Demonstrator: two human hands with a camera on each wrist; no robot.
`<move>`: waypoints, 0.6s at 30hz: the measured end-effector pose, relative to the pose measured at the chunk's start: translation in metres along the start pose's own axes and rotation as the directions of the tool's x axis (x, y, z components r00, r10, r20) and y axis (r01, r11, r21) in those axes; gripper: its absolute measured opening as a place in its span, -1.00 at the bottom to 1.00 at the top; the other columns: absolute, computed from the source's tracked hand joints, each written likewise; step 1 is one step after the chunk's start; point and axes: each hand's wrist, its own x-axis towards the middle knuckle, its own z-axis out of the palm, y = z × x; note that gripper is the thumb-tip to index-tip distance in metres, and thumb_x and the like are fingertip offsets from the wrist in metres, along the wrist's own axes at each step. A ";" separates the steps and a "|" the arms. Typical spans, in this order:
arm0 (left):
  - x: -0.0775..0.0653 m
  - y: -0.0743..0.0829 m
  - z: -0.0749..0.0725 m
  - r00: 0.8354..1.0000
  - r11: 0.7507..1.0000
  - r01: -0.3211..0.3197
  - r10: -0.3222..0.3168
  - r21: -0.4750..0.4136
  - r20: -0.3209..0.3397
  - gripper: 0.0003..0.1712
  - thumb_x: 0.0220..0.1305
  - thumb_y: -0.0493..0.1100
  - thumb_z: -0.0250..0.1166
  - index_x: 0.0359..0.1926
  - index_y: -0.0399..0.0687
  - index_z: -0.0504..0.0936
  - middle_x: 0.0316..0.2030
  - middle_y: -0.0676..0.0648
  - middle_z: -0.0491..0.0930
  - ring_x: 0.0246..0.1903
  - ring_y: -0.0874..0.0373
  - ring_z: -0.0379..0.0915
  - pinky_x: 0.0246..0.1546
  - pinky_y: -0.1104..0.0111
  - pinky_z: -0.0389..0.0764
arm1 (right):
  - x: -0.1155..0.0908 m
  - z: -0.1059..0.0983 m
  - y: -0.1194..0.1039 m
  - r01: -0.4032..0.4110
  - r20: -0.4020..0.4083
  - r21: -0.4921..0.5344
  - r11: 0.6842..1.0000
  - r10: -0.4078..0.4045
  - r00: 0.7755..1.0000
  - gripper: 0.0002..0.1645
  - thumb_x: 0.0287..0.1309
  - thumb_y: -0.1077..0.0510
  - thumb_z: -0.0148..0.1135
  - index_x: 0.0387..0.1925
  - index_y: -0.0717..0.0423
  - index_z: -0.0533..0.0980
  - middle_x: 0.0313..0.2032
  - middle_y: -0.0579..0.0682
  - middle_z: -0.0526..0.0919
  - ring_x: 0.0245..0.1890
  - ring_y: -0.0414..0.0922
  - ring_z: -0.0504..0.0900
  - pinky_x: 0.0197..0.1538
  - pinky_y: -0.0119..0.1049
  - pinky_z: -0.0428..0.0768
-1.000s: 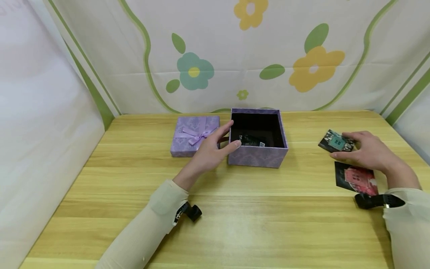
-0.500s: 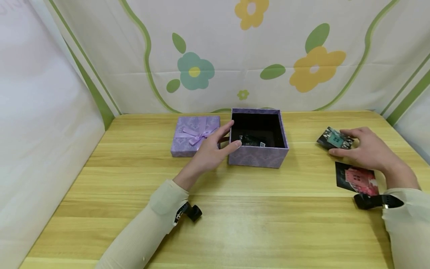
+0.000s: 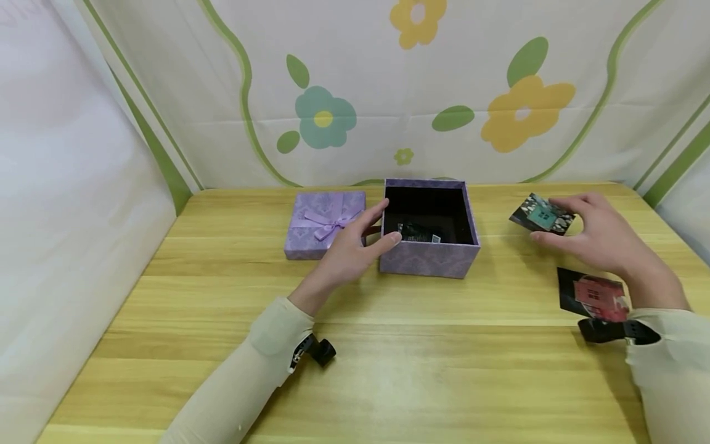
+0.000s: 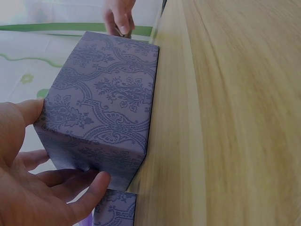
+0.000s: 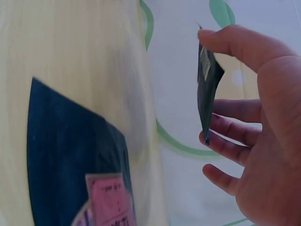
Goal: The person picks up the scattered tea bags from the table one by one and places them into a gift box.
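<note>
A purple patterned gift box (image 3: pixel 427 260) stands uncovered at the back middle of the table in the head view. My left hand (image 3: pixel 348 254) rests on its left side, thumb at the near left corner of the rim and fingers along the side wall. Inside the box lies a dark sachet (image 3: pixel 415 232), partly hidden by the near wall. On the right, my right hand (image 3: pixel 601 237) pinches a black sachet with a teal label (image 3: pixel 540 216) between thumb and fingers, raised off the table. The right wrist view shows this sachet (image 5: pixel 207 84) nearly edge-on.
The purple lid with a ribbon bow (image 3: pixel 310 237) lies left of the box, partly behind my left hand. A black sachet with a pink label (image 3: pixel 596 297) lies flat on the wooden table (image 3: pixel 388 364) below my right hand. A flowered cloth (image 3: pixel 377 74) hangs behind the table.
My right hand has lifted the teal-labelled sachet off the table and moved it slightly left and away from me. The left hand, box and pink-labelled sachet have stayed in place.
</note>
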 end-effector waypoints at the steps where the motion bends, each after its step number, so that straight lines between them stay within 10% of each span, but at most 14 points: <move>1: 0.000 0.000 0.000 1.000 1.000 -0.001 0.001 0.002 -0.003 -0.16 0.54 0.17 0.26 0.69 0.40 0.10 0.66 0.04 0.17 0.58 -0.06 0.27 0.59 -0.10 0.27 | 0.000 0.000 -0.003 0.009 -0.011 0.002 1.000 -0.009 1.000 0.16 0.28 -0.30 0.43 0.63 0.23 0.18 0.47 0.57 0.11 0.40 0.54 0.14 0.26 0.48 0.23; 18: 0.000 -0.001 0.001 1.000 1.000 -0.001 0.001 -0.008 -0.005 -0.14 0.54 0.14 0.26 0.71 0.28 0.10 0.67 -0.03 0.17 0.58 -0.08 0.27 0.59 -0.11 0.26 | -0.001 -0.002 -0.042 0.123 -0.124 0.069 0.990 -0.114 0.986 -0.02 0.28 -0.15 0.48 0.56 0.18 0.34 0.40 0.39 0.26 0.36 0.39 0.22 0.27 0.37 0.22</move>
